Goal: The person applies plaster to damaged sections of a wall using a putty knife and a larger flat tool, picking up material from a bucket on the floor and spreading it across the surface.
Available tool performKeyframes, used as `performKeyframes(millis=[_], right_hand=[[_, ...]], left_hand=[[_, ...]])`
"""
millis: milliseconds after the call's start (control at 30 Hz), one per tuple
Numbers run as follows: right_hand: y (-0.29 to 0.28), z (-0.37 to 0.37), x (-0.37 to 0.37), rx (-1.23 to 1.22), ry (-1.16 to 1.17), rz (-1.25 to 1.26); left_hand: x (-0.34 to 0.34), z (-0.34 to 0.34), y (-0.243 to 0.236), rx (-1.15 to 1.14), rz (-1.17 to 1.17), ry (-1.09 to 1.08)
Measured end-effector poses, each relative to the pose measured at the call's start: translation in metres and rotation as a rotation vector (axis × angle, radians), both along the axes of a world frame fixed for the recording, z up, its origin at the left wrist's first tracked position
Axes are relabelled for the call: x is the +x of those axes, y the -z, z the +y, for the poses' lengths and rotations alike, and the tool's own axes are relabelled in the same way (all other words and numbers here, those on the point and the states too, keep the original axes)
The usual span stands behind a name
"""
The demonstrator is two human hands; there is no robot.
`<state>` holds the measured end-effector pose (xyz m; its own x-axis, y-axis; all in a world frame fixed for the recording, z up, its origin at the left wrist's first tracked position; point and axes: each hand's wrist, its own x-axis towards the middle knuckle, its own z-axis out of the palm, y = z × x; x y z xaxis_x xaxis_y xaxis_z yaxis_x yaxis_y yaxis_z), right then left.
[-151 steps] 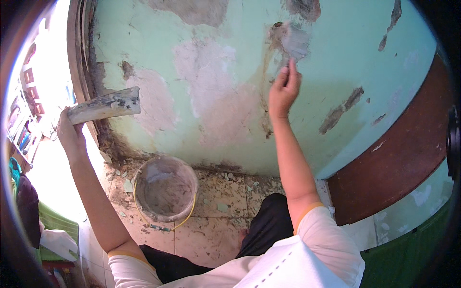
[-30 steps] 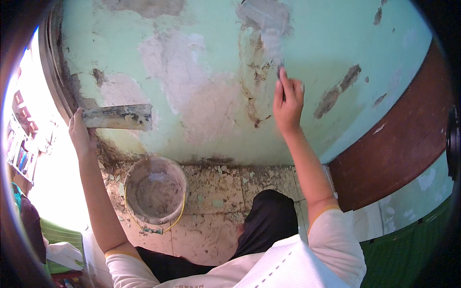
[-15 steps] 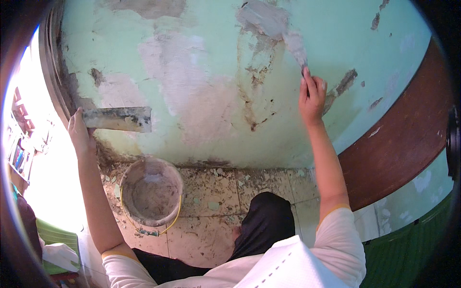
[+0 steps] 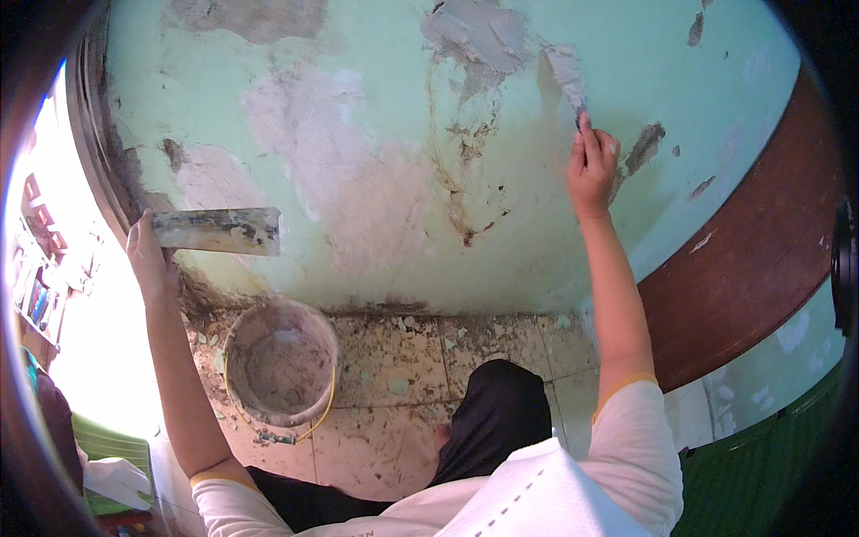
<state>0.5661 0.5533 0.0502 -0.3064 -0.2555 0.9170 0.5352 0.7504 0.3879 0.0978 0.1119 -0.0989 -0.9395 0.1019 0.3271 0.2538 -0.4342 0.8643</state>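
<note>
My right hand is closed round the handle of a putty knife, whose blade carries pale grey putty. The blade is just right of a patch of fresh grey putty on the green wall. Below that patch, the wall surface is cracked and stained brown. In my left hand is a wide, flat strip-like blade, smeared dark and grey, held level before the wall near the door frame. Whether it touches the wall I cannot tell.
A bucket with a yellow handle stands on the tiled floor, crusted with grey inside. Paint flakes and debris lie along the wall's foot. A brown wooden panel curves at right. Bright light enters at left, beside a green chair-like object.
My right hand has swung the putty knife right, off the grey patch. My left hand and its blade have dropped slightly. The view has shifted a little.
</note>
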Motion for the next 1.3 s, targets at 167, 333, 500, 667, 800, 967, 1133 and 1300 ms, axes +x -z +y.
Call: performKeyframes(millis=[167,333,500,667,800,967,1133,1300], right_hand=[[-0.021,-0.028,-0.025,0.078,-0.051,-0.063],[-0.021,-0.007,-0.033,0.117,0.011,-0.141],[-0.01,0.0,0.009,0.001,0.008,-0.101],[-0.047,-0.051,-0.013,-0.08,-0.221,-0.139],[-0.083,-0.087,-0.038,-0.428,-0.402,-0.25],[-0.172,-0.072,-0.044,-0.817,-0.253,-0.521],[-0.214,-0.073,-0.065,-0.906,-0.15,-0.645],[-0.227,-0.067,-0.086,-0.884,-0.038,-0.678]], left_hand=[[0.001,0.004,0.0,0.015,-0.072,0.016],[0.009,0.006,-0.003,-0.007,0.028,0.024],[0.017,0.004,-0.015,0.061,-0.098,0.032],[0.015,0.007,-0.005,0.025,0.023,0.009],[0.014,0.001,-0.004,0.005,0.065,-0.005],[0.02,0.006,-0.014,0.041,-0.021,0.003],[0.024,0.011,-0.017,0.069,-0.11,0.054],[0.018,0.016,-0.011,0.069,-0.108,0.063]])
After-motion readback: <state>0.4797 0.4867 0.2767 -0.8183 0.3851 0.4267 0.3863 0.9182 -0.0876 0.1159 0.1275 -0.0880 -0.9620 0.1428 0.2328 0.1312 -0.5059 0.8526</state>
